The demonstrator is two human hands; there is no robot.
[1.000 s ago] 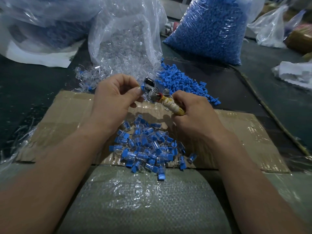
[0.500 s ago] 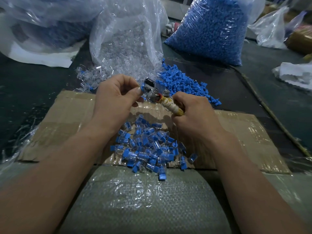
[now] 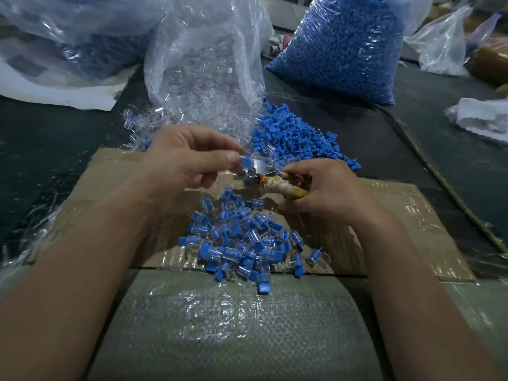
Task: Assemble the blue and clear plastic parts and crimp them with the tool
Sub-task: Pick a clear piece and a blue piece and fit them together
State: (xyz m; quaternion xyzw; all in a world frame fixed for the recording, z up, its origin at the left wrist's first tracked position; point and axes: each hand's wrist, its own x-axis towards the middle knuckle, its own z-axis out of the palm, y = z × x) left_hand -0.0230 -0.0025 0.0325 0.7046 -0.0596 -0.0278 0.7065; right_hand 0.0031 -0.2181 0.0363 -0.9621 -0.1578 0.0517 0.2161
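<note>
- Head view: the left hand (image 3: 187, 160) is closed in a pinch, thumb and forefinger holding one small clear-and-blue part (image 3: 245, 162) just beside the metal head of the crimp tool (image 3: 254, 176).
- The right hand (image 3: 327, 191) is curled around the tool's handle, which is wrapped in yellowish tape; the tool lies roughly level, with its head pointing towards the left hand.
- Whether the part sits inside the tool's head cannot be told; that spot is blurred.
- Below both hands, a heap of assembled pieces (image 3: 242, 243) lies on a sheet of cardboard (image 3: 412, 215), spilling over its near edge onto a woven sack (image 3: 233, 325).
- Beyond the hands, loose blue parts (image 3: 297, 138) are piled on the dark bench (image 3: 41, 149).
- An open bag of clear parts (image 3: 203, 64) stands behind them, with a full bag of blue parts (image 3: 343, 45) to its right.
</note>
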